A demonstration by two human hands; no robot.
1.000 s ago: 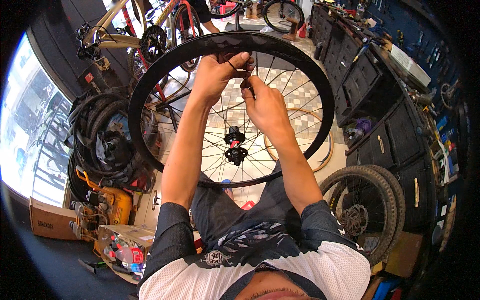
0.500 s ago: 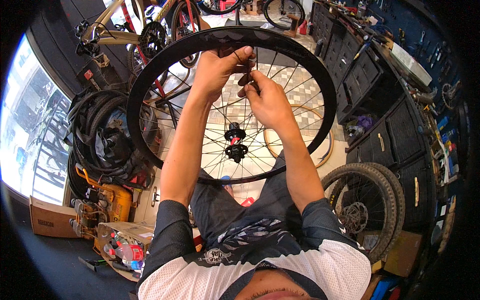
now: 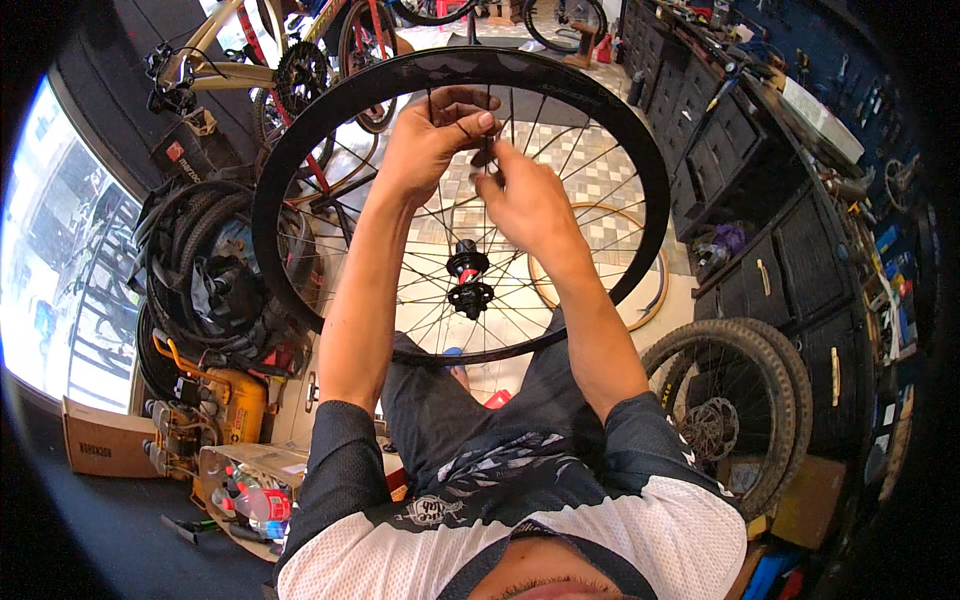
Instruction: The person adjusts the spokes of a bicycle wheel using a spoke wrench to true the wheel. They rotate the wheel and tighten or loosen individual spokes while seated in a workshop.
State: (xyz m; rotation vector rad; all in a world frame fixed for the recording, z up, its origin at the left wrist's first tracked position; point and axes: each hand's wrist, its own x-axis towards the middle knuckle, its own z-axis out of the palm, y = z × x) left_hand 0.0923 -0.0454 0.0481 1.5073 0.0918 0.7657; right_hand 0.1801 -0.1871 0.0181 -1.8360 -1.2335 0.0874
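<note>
A black bicycle wheel (image 3: 262,215) with a deep rim and thin black spokes is upright in front of me, its lower edge by my thighs. Its black hub (image 3: 468,280) has a red band in the middle. Inside the upper rim my left hand (image 3: 432,145) is closed, thumb and curled fingers pinching around a spoke. Just below and right of it, my right hand (image 3: 530,195) pinches at the same spoke with thumb and forefinger. The fingers partly hide the spoke, and whether a small part is between them cannot be made out. Both sets of fingertips look dark.
Bicycles (image 3: 300,75) stand at the far left, above a pile of black tyres (image 3: 200,250). A yellow compressor (image 3: 235,400) and a cardboard box of bottles (image 3: 215,460) are lower left. Dark drawer cabinets (image 3: 785,270) line the right, with knobby-tyred wheels (image 3: 720,345) leaning there.
The wheel has shifted slightly up and left. My right fingers have drawn together at the spoke, and my left thumb has dropped a little.
</note>
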